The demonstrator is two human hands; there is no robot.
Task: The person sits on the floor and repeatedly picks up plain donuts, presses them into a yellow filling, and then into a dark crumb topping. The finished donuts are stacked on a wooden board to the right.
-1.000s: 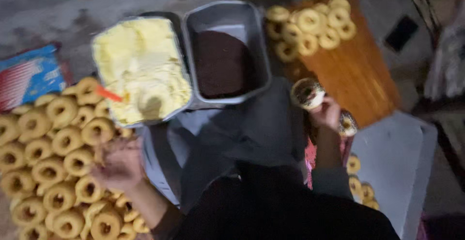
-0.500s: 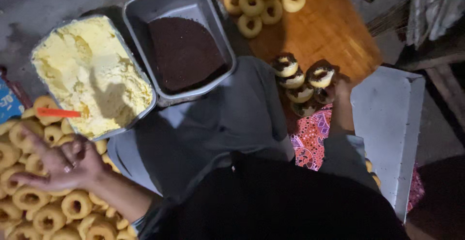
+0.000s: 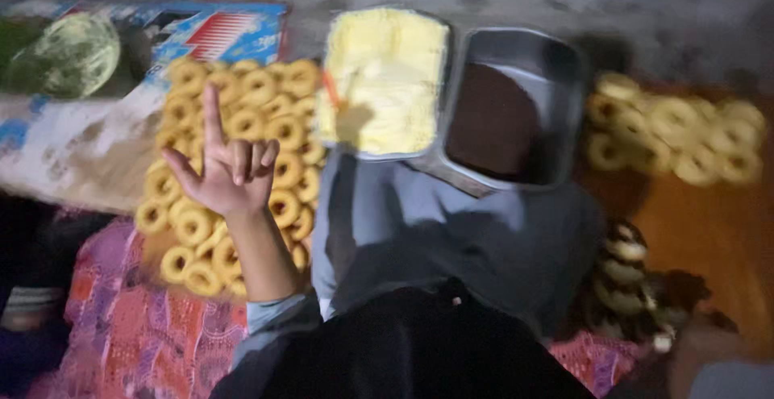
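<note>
since the earlier frame your left hand (image 3: 228,175) has lifted off the plain ring cookies (image 3: 234,145) and hovers above the heap, empty, index finger up and the others curled, while your view has swung left. these rings look light, stiff and crumbly, so pinch one gently across its outer rim. your right hand is cut off at the lower right, grip untellable, near the blurred chocolate-coated rings (image 3: 625,274).

Left hand (image 3: 228,175): bare, no ring or watch visible. Sleeve (image 3: 270,316): pale blue-grey, cuff at the forearm, toward 7 o'clock of the frame. Garment (image 3: 451,238) over lap: grey-blue cloth, dark fabric at 6 o'clock (blurred). Right hand not visible.
</note>
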